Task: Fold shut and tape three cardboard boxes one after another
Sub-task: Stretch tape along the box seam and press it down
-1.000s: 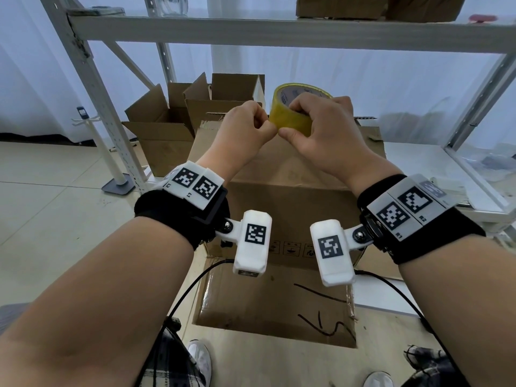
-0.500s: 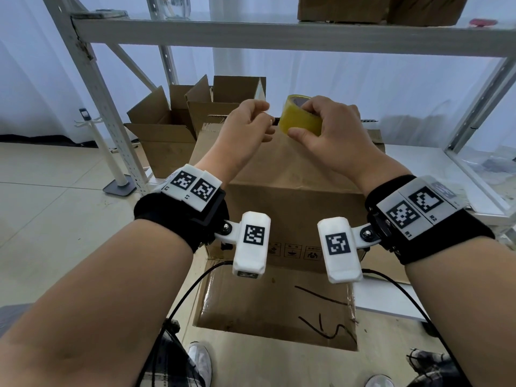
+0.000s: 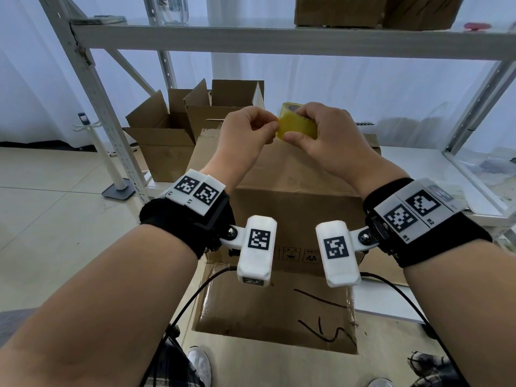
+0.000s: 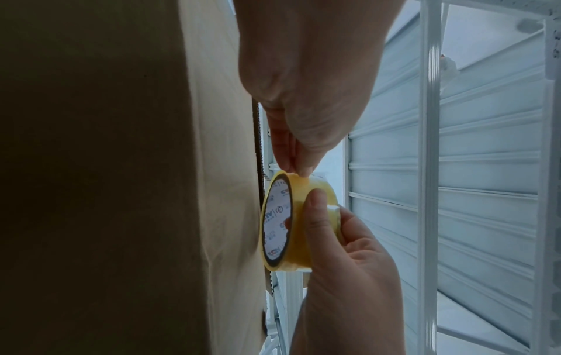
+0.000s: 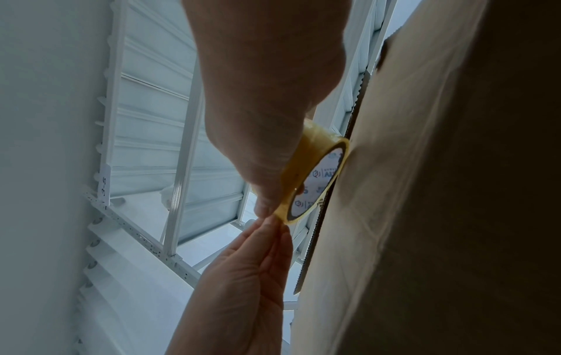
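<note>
A yellow tape roll [image 3: 296, 129] is held above the far edge of a large cardboard box [image 3: 290, 174] whose top flaps lie flat. My right hand [image 3: 310, 127] grips the roll, thumb below and fingers over the top. My left hand [image 3: 272, 126] pinches at the roll's left rim with thumb and forefinger; I cannot tell if a loose end is lifted. In the left wrist view my left fingertips [image 4: 299, 169] touch the tape roll [image 4: 291, 225] at its edge. In the right wrist view the tape roll [image 5: 312, 177] sits close to the box's far edge.
Two open cardboard boxes [image 3: 159, 146] [image 3: 223, 107] stand at the back left behind the metal rack post [image 3: 111, 129]. A shelf beam [image 3: 279, 40] runs overhead with more boxes [image 3: 335, 9] on it. A flap [image 3: 276, 305] hangs down the box's front, near my feet.
The roll has turned so its outer band faces me, and it sits a little lower. My left fingers came off the roll briefly and are back at its rim.
</note>
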### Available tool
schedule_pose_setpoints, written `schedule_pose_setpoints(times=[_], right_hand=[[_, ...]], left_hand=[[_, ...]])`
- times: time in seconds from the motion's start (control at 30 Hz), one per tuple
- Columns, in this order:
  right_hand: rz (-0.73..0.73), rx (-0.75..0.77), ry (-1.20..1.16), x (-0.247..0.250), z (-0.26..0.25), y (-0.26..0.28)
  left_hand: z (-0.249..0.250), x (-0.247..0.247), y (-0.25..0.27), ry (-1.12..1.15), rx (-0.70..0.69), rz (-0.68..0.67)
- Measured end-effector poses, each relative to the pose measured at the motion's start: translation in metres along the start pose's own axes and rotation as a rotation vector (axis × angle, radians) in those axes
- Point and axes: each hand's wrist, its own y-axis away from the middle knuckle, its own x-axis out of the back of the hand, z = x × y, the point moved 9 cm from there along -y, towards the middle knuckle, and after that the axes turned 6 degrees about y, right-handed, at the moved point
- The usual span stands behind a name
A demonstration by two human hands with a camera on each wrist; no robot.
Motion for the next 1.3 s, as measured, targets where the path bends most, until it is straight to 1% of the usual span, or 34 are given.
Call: schedule_pose_setpoints(times=[0.1, 0.2, 0.33, 0.47, 0.63, 0.67, 0.73, 0.8, 0.87, 0.97, 1.07, 1.2, 1.3], right_hand=[[0.003, -0.004, -0.013, -0.001, 0.003, -0.002], [-0.027, 0.007, 0.004, -0.001, 0.001, -0.003], [-0.111, 0.038, 0.088, -0.003, -0.009, -0.011], [-0.184, 0.047, 0.186, 0.004, -0.018, -0.026], [-0.276, -0.053, 0.323, 0.011, -0.012, -0.035], [-0.286, -0.054, 0.311, 0.013, -0.012, -0.036], [-0.302, -0.050, 0.210, 0.015, -0.012, -0.037], [-0.296, -0.062, 0.104, 0.019, -0.013, -0.036], [-0.288, -0.066, 0.085, 0.021, -0.015, -0.032], [-0.204, -0.073, 0.162, 0.028, -0.017, -0.024], [-0.103, -0.062, 0.245, 0.040, -0.025, -0.019], [-0.088, -0.032, 0.347, 0.046, -0.036, -0.013], [-0.087, -0.002, 0.375, 0.046, -0.040, -0.010]], left_hand=[[0.001, -0.002, 0.000, -0.022, 0.000, -0.035], [0.004, -0.003, -0.002, -0.078, 0.017, -0.078], [0.010, -0.001, -0.006, -0.133, 0.067, -0.145], [0.020, 0.006, -0.008, -0.128, 0.080, -0.162], [0.030, 0.010, -0.003, -0.154, 0.091, -0.196], [0.032, 0.011, -0.002, -0.159, 0.088, -0.195], [0.033, 0.015, -0.001, -0.158, 0.102, -0.179], [0.032, 0.019, -0.001, -0.156, 0.129, -0.174], [0.033, 0.020, 0.001, -0.148, 0.164, -0.195], [0.036, 0.016, 0.007, -0.114, 0.211, -0.252], [0.042, 0.016, 0.012, -0.039, 0.232, -0.271], [0.045, 0.016, 0.017, 0.028, 0.264, -0.270], [0.047, 0.015, 0.020, 0.000, 0.267, -0.267]])
